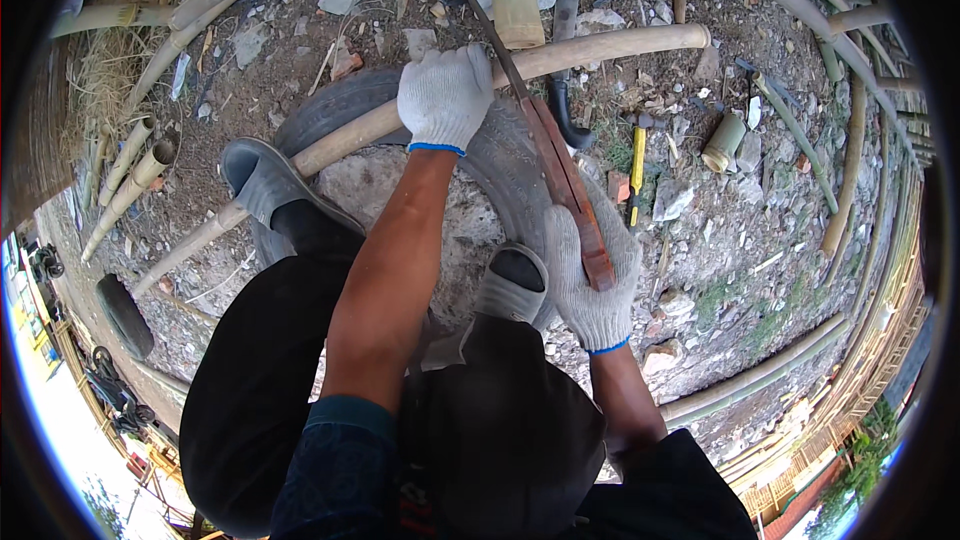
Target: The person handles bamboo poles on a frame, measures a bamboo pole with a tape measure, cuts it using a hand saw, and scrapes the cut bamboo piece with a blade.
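Grip: right hand (592,275) clamped on saw (545,135) handle — left hand (443,97) closed over pole (420,110).
Saw axis: blade points away, up-left, crossing pole just beside left hand.
Pole axis: left-low to right-high, resting on tyre (340,105).

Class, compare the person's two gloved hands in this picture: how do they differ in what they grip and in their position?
The left hand presses down on the long bamboo pole lying across the tyre, while the right hand grips the wooden handle of the saw. The left hand is stretched out far from the body; the right hand sits closer in, beside the knee. Both wear white knitted gloves with blue cuffs.
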The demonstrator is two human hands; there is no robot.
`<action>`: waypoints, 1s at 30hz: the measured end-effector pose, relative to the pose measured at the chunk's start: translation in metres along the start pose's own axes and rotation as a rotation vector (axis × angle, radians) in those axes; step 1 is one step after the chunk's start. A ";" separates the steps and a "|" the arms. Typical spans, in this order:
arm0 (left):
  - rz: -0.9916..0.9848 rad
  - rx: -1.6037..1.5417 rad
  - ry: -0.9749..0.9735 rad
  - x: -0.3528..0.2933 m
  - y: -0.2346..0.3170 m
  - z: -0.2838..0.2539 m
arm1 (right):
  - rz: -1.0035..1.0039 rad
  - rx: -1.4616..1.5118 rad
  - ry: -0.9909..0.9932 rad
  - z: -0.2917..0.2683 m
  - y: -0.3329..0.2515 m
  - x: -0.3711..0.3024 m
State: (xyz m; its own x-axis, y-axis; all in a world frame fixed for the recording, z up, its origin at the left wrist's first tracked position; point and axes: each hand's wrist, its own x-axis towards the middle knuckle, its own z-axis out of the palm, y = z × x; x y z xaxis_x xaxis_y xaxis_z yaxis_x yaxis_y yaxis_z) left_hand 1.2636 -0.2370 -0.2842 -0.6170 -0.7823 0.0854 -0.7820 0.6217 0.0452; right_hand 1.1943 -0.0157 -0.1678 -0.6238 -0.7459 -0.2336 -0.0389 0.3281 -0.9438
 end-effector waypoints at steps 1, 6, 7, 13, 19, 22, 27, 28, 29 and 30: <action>-0.004 -0.017 0.018 -0.002 -0.004 0.006 | 0.052 -0.247 -0.070 -0.023 -0.002 -0.021; 0.037 0.001 0.091 -0.001 0.003 0.008 | 0.283 -0.129 -0.129 -0.087 -0.040 -0.095; 0.043 0.001 0.086 -0.002 0.004 0.008 | 0.270 -0.038 -0.117 -0.087 -0.043 -0.095; 0.019 -0.098 0.123 0.004 0.000 0.015 | -0.283 -0.384 0.085 0.034 -0.007 0.073; 0.013 -0.075 0.007 -0.002 -0.009 0.003 | -0.293 -0.337 0.068 0.034 0.035 0.067; 0.021 -0.086 -0.016 0.003 -0.011 -0.001 | -0.138 -0.163 0.023 0.034 0.037 0.056; -0.029 -0.097 -0.055 0.019 -0.002 0.004 | -0.325 -0.154 0.122 0.040 0.067 0.061; -0.040 -0.089 -0.059 0.018 -0.005 0.005 | -0.233 -0.124 0.075 0.039 0.060 0.063; -0.043 -0.082 -0.064 0.015 -0.012 0.005 | -0.134 -0.096 0.027 0.039 0.048 0.063; 0.028 -0.126 -0.024 0.011 -0.020 0.005 | -0.121 -0.092 0.036 0.043 0.041 0.062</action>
State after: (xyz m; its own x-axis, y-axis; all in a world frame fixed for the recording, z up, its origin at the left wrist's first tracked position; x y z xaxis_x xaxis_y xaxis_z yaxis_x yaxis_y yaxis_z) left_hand 1.2721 -0.2588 -0.2891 -0.6418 -0.7642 0.0643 -0.7479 0.6423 0.1677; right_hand 1.1871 -0.0735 -0.2308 -0.6377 -0.7625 -0.1094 -0.1856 0.2899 -0.9389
